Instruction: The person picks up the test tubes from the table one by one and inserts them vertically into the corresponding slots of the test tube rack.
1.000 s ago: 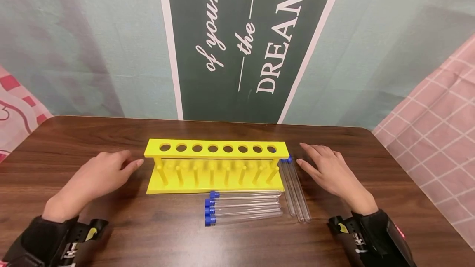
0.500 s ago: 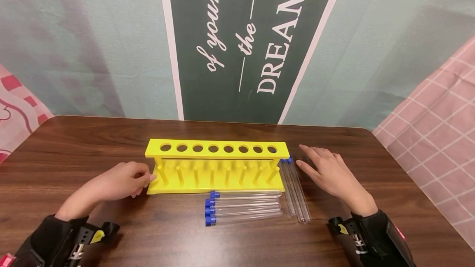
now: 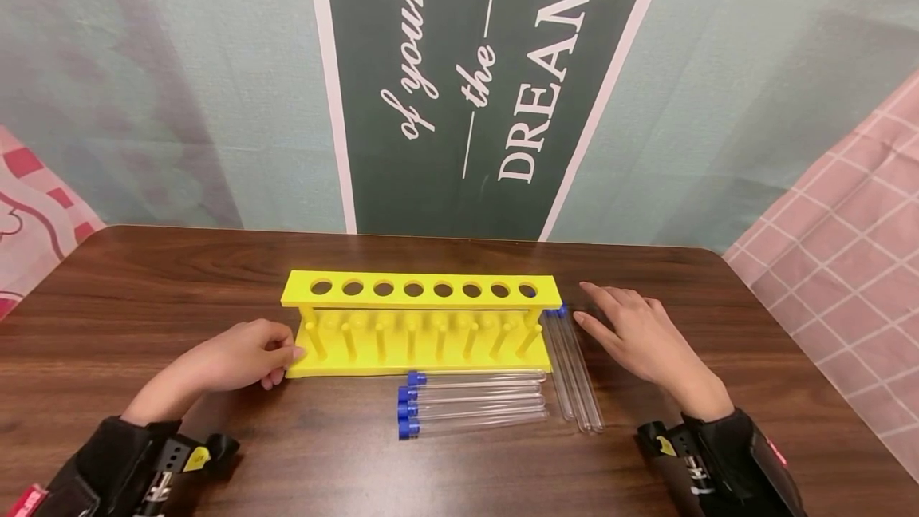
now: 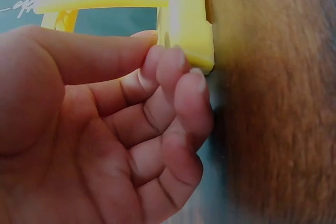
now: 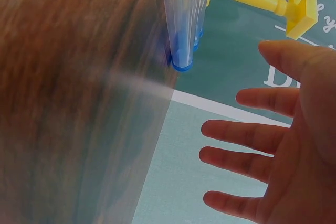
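A yellow test tube rack (image 3: 424, 362) stands on the table, its row of top holes holding no tubes. My left hand (image 3: 247, 357) is at the left end of the rack's base. In the left wrist view, thumb and curled fingers of the left hand (image 4: 121, 114) pinch the edge of that base. My right hand (image 3: 635, 333) is apart from the rack, to its right, fingers spread and holding nothing. Close to it lie capped clear test tubes (image 3: 572, 373) along the rack's right end. Several more test tubes (image 3: 474, 412) with blue caps lie sideways before the rack.
The dark wooden table (image 3: 323, 461) reaches back to a light blue cloth (image 3: 179, 102) with a dark green lettered panel (image 3: 459, 206). A pink checked cloth (image 3: 854, 278) hangs at the right. Black straps with cameras are on both wrists.
My left hand has moved right and toward the front of the table, from beside the rack to its base corner, and pinches it. The right hand and the tubes stay practically still.
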`<action>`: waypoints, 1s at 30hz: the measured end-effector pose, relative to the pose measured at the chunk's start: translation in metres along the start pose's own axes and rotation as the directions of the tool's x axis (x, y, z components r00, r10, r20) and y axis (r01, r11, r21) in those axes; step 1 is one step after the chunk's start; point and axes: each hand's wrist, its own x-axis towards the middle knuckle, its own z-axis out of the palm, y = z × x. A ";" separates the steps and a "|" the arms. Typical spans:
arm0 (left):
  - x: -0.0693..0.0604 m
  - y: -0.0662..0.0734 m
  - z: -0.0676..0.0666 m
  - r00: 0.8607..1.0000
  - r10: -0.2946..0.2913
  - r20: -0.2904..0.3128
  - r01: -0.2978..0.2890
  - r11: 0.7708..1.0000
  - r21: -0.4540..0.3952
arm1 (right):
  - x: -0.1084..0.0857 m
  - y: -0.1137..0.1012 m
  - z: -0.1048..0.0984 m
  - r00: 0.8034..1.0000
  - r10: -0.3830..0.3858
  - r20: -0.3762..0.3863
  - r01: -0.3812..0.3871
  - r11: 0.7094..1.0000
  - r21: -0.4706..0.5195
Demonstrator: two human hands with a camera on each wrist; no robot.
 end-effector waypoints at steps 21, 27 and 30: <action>0.002 -0.006 0.001 1.000 0.028 0.002 -0.028 0.999 -0.045 | 0.000 -0.002 0.001 1.000 0.011 0.010 -0.011 1.000 -0.006; 0.002 -0.006 0.000 1.000 0.011 -0.001 -0.011 1.000 -0.029 | -0.001 -0.002 0.001 1.000 0.009 0.010 -0.009 1.000 -0.009; 0.002 -0.006 -0.001 1.000 0.022 0.008 -0.022 0.999 -0.046 | -0.001 -0.002 0.000 1.000 0.011 0.013 -0.011 1.000 -0.010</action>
